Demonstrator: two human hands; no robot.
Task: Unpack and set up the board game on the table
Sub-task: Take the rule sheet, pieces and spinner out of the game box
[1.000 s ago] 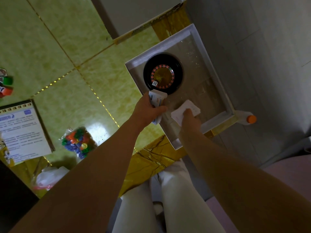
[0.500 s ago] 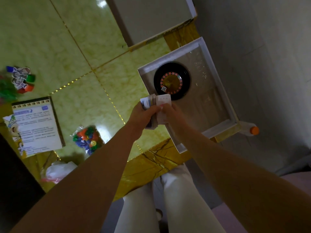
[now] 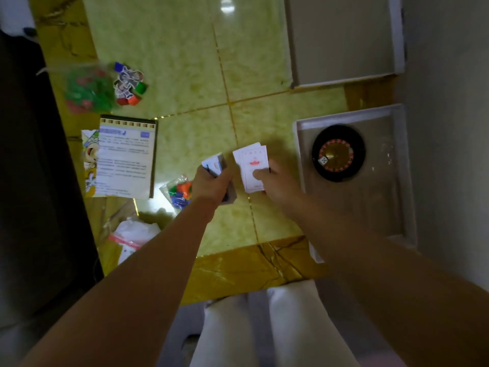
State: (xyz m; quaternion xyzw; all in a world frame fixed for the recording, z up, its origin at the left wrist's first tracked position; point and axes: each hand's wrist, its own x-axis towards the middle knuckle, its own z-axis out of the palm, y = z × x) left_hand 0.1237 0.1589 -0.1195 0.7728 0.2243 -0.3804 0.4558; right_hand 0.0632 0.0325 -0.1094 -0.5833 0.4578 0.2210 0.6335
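Note:
My left hand (image 3: 211, 185) grips a thick stack of game cards (image 3: 214, 165) above the green marbled table (image 3: 185, 62). Just to its right, my right hand (image 3: 275, 182) pinches a few white cards with red print (image 3: 251, 161), fanned slightly. An open white box tray (image 3: 404, 181) lies at the table's right edge. In it sits a black roulette wheel (image 3: 337, 152) with a white die (image 3: 322, 160) on it.
A rule booklet (image 3: 125, 157) lies at left, with a bag of coloured pieces (image 3: 180, 193) beside my left wrist. Farther left are a green mesh bag (image 3: 84, 90), printed tokens (image 3: 129, 83) and a white plastic bag (image 3: 132, 237). The box lid (image 3: 341, 38) rests top right.
Both hands have come away from the box tray to over the table. My right hand lifted the white cards out of the tray and now holds them beside the stack.

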